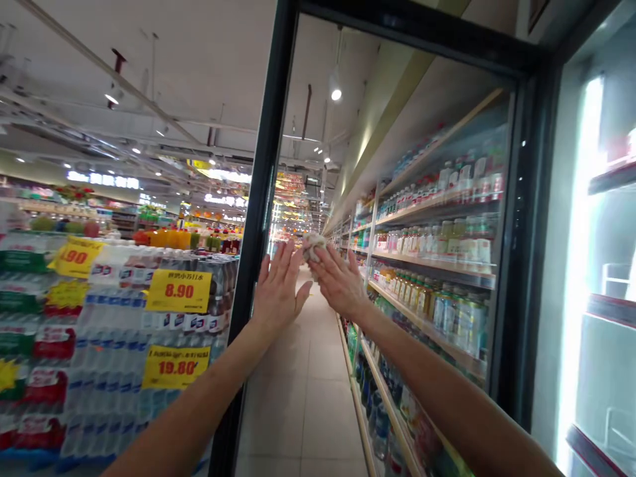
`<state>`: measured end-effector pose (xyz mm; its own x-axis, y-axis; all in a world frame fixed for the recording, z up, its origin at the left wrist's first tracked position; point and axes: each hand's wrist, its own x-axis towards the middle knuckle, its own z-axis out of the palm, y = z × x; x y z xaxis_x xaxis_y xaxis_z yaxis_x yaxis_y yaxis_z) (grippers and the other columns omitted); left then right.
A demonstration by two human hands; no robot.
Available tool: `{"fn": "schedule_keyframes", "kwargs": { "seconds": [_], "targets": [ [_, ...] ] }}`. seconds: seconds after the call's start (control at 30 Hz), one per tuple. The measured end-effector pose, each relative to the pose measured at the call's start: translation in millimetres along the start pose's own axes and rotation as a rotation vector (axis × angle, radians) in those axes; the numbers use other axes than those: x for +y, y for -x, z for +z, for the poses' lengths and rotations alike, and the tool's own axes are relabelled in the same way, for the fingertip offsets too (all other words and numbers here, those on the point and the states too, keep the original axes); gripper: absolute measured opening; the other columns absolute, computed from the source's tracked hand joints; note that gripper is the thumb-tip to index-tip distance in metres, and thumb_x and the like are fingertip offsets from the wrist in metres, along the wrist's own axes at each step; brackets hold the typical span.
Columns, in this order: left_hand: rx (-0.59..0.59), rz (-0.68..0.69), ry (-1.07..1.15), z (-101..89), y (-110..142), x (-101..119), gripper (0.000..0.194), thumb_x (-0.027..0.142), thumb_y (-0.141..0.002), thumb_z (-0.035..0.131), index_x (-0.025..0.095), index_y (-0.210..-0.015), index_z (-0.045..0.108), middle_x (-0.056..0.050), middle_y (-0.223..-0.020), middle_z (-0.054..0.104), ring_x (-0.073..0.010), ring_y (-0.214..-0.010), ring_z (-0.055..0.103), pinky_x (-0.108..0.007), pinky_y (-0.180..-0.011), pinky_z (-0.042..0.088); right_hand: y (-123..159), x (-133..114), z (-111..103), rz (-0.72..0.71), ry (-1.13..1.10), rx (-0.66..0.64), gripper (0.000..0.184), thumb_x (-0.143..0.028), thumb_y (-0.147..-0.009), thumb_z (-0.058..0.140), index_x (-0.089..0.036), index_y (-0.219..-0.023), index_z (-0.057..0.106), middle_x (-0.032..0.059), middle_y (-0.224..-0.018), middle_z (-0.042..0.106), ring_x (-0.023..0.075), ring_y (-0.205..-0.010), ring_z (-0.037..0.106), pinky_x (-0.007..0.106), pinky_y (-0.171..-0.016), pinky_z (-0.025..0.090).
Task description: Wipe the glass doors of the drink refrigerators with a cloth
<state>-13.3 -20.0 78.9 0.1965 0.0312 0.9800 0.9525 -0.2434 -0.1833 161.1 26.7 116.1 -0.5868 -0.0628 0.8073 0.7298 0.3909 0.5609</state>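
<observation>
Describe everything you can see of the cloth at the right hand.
The cloth is pale, off-white to beige, with darker patches that may be stains or shadow. It looks like soft fabric, bunched into a small, uneven wad. The extended fingers of the right hand cover its lower right part, and it appears pressed against the pane of the black-framed glass door. The left hand is just beside it. Its weave is too blurred to tell.

Crumpled off-white cloth (313, 244), faintly mottled, bunched into a small wad, at about mid-height on the near side of a tall glass door (397, 159), black-framed, see-through, upright, swung open
</observation>
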Motion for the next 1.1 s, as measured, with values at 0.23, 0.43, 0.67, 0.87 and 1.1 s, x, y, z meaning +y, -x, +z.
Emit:
{"fn": "schedule_keyframes", "kwargs": {
  "seconds": [0.23,0.43,0.67,0.87,1.1],
  "targets": [
    [-0.033,-0.019,-0.057,13.0,-19.6,7.9,0.061,0.039,-0.087,0.038,0.012,-0.138,0.021,-0.013,-0.145,0.022,-0.0228,-0.136,0.011,-0.043,-0.109,0.012,10.8,81.8,-31.1,0.739,0.096,0.206,0.047,-0.028,-0.088,0.030,-0.021,-0.134,0.035,0.0115,-0.147,0.022,0.0291,-0.134,0.022,0.059,-0.104,0.016],
    [-0.024,-0.021,-0.054,9.3,-18.6,4.8,0.060,0.037,-0.087,0.039,0.014,-0.139,0.020,-0.012,-0.145,0.022,-0.0220,-0.136,0.014,-0.043,-0.109,0.014,26.6,20.2,-16.2,0.247,0.043,0.062,0.046,-0.024,-0.086,0.037,-0.026,-0.132,0.039,0.0057,-0.141,0.036,0.0221,-0.135,0.022,0.049,-0.109,0.015],
    [0.010,-0.026,-0.041,17.4,-11.6,38.2,0.063,0.037,-0.087,0.040,0.015,-0.140,0.015,-0.012,-0.144,0.024,-0.0232,-0.136,0.015,-0.045,-0.109,0.015,59.1,59.2,-25.8,0.778,0.158,0.232,0.046,-0.026,-0.088,0.032,-0.019,-0.133,0.037,0.0137,-0.145,0.027,0.0261,-0.133,0.026,0.053,-0.104,0.021],
    [-0.011,-0.012,-0.034,25.0,-1.8,75.7,0.064,0.042,-0.086,0.041,0.019,-0.140,0.016,-0.010,-0.144,0.025,-0.0237,-0.135,0.018,-0.046,-0.109,0.013,95.9,45.3,-23.8,0.365,0.090,0.072,0.043,-0.027,-0.086,0.037,-0.025,-0.129,0.042,0.0071,-0.143,0.033,0.0210,-0.135,0.022,0.048,-0.108,0.016],
    [-0.013,-0.009,0.001,27.4,-5.0,69.2,0.064,0.039,-0.085,0.043,0.019,-0.140,0.016,-0.011,-0.145,0.022,-0.0251,-0.135,0.017,-0.048,-0.109,0.012,153.6,76.4,-33.0,0.957,0.163,0.246,0.048,-0.026,-0.088,0.029,-0.017,-0.135,0.034,0.0162,-0.146,0.023,0.0281,-0.133,0.024,0.056,-0.102,0.023]
  ]
}}
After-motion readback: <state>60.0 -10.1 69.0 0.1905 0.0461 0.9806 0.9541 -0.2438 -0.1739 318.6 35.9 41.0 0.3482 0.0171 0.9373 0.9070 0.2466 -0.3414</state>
